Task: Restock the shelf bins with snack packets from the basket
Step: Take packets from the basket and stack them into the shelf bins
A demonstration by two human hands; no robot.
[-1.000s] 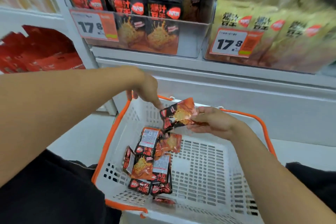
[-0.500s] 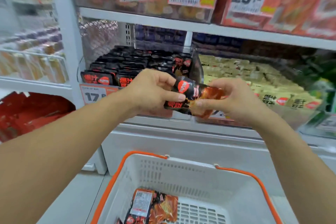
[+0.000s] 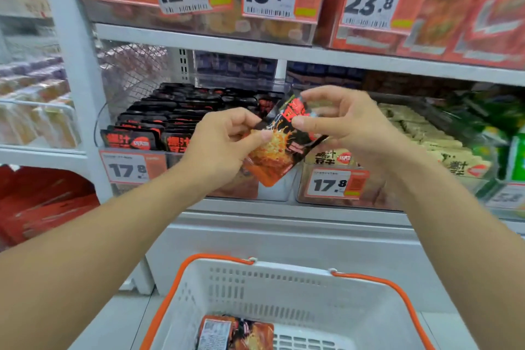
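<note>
Forearms reach up and forward from both lower corners, meeting in front of the middle shelf. The left hand (image 3: 224, 148) pinches the lower left part of a black and orange snack packet (image 3: 279, 148) between thumb and curled fingers. The right hand (image 3: 345, 125) pinches the packet's upper right part with thumb and forefinger, its other fingers arched loosely above. The packet hangs tilted between the hands, its orange end down, in front of the divider between two shelf bins. The left bin (image 3: 181, 122) behind it holds rows of matching black packets and carries a price tag reading 17.8 (image 3: 127, 169). The right bin (image 3: 420, 150) holds pale yellow packets behind a tag of the same price (image 3: 335, 183). Below, a white basket with orange handles (image 3: 284, 293) sits on the floor, with more of the orange packets (image 3: 235, 332) lying at its bottom. The upper shelf carries red packs behind tags reading 8.8, 12.8, 18.8 and 23.8.
</note>
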